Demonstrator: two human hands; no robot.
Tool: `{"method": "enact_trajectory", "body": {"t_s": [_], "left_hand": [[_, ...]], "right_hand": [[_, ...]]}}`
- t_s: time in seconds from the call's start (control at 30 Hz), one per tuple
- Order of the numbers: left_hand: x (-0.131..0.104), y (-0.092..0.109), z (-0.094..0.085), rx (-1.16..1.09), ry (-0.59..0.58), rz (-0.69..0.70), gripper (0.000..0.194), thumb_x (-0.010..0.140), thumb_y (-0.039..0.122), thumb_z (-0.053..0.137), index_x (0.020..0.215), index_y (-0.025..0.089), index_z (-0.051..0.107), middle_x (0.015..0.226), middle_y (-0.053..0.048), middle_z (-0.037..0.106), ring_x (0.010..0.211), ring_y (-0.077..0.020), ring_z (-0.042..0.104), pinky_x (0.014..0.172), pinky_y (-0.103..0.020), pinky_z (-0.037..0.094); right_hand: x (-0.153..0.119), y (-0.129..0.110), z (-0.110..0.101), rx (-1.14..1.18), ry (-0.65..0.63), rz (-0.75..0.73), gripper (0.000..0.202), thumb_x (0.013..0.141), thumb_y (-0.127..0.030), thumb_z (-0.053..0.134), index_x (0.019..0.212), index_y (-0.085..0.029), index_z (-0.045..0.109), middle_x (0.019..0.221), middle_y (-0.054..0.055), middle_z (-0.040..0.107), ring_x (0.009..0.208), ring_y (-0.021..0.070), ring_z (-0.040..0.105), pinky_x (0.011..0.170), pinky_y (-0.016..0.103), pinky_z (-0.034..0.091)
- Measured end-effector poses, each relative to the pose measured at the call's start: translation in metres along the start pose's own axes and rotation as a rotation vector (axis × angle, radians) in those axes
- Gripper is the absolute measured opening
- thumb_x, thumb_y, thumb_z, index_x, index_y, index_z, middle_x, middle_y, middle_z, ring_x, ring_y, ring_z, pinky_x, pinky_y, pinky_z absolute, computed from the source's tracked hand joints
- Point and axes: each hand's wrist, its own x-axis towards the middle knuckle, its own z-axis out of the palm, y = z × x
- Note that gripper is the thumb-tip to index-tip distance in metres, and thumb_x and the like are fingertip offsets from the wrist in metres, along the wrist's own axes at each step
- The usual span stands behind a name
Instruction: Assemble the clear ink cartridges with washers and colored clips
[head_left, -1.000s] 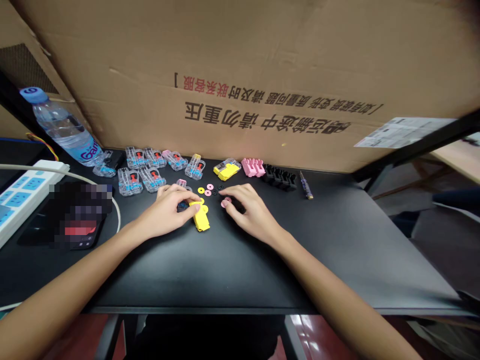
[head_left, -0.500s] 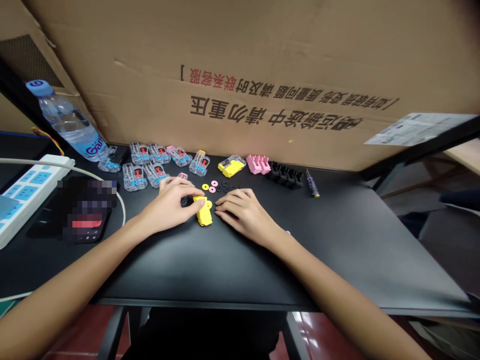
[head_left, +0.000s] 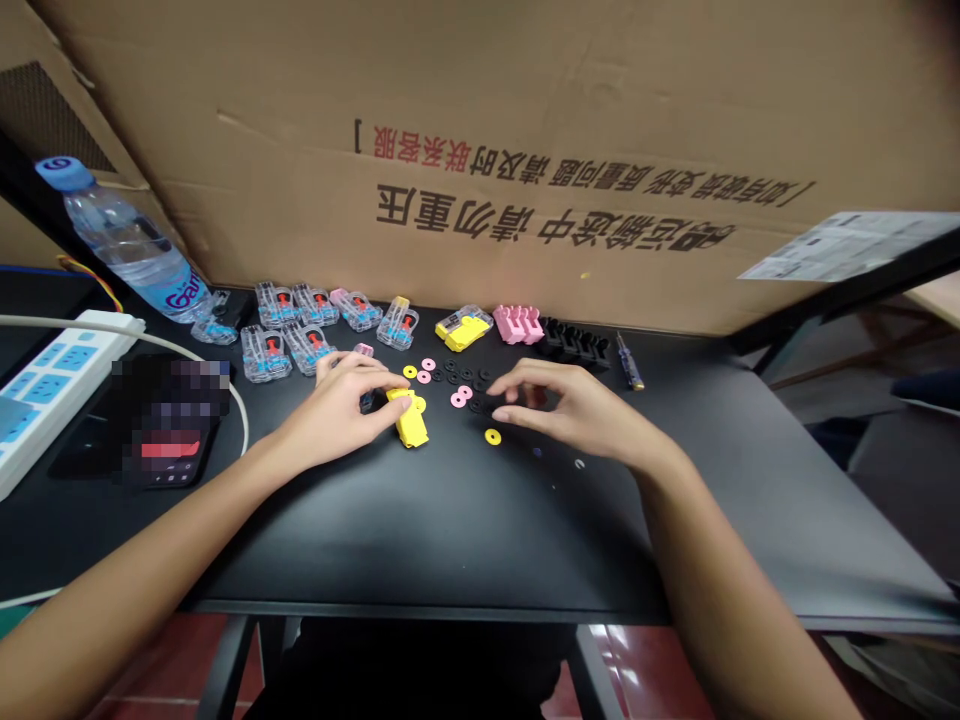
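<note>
My left hand [head_left: 351,402] grips a small yellow plastic casing [head_left: 409,424] between thumb and fingers, low over the black table. To its right, my right hand [head_left: 562,402] hovers with thumb and fingers apart and nothing visible between them. Close to its fingertips lie black washers [head_left: 452,377], pink washers [head_left: 460,397] and a yellow washer [head_left: 493,437]. Another yellow washer [head_left: 409,372] rests just beyond my left fingers. A small white C-shaped clip [head_left: 579,464] is on the table below my right hand.
Several clear plastic assemblies [head_left: 289,325] stand at the back left, by a water bottle [head_left: 142,250]. A yellow and clear unit [head_left: 464,328], pink casings [head_left: 518,324], black casings [head_left: 576,343] and a screwdriver [head_left: 629,362] line the cardboard box [head_left: 480,80]. A phone [head_left: 176,430] and power strip [head_left: 60,385] lie left.
My right hand has moved right and lifted, its fingers spreading apart and uncovering pink, black and yellow washers. My left hand keeps its hold on the yellow casing.
</note>
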Motion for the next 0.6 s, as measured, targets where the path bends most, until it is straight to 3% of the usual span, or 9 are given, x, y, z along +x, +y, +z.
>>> {"method": "enact_trajectory", "body": {"t_s": [0.13,0.3,0.53,0.6], "left_hand": [[0.000,0.000,0.000,-0.003,-0.006,-0.005,0.021,0.100,0.041,0.071,0.112,0.030,0.084,0.120,-0.004,0.082,0.127,-0.0298,0.064,0.122,-0.057,0.030],[0.001,0.001,0.002,0.001,-0.002,0.003,0.022,0.100,0.042,0.071,0.112,0.029,0.084,0.118,-0.004,0.082,0.126,-0.0289,0.066,0.122,-0.056,0.031],[-0.001,0.004,0.006,-0.005,0.001,0.014,0.020,0.100,0.040,0.073,0.112,0.029,0.084,0.117,-0.003,0.082,0.125,-0.0279,0.066,0.121,-0.055,0.030],[-0.001,0.006,0.007,-0.003,-0.002,0.024,0.020,0.100,0.040,0.074,0.113,0.029,0.084,0.116,-0.003,0.082,0.125,-0.0280,0.066,0.121,-0.055,0.030]], "right_hand": [[-0.005,0.003,-0.003,0.076,-0.169,0.060,0.035,0.089,-0.056,0.083,0.099,-0.023,0.082,0.076,0.002,0.070,0.064,0.0165,0.060,0.057,0.029,0.047],[-0.003,0.004,0.014,0.078,-0.270,0.046,0.024,0.097,-0.046,0.073,0.095,-0.022,0.077,0.082,0.003,0.074,0.065,0.0167,0.061,0.060,0.029,0.049],[-0.001,-0.008,0.028,0.160,-0.288,0.019,0.024,0.098,-0.043,0.074,0.087,-0.022,0.071,0.082,0.002,0.072,0.068,0.0158,0.062,0.062,0.028,0.051],[0.000,-0.018,0.039,0.257,-0.232,0.018,0.027,0.099,-0.046,0.075,0.088,-0.022,0.071,0.081,0.002,0.073,0.069,0.0161,0.064,0.065,0.029,0.053]]}}
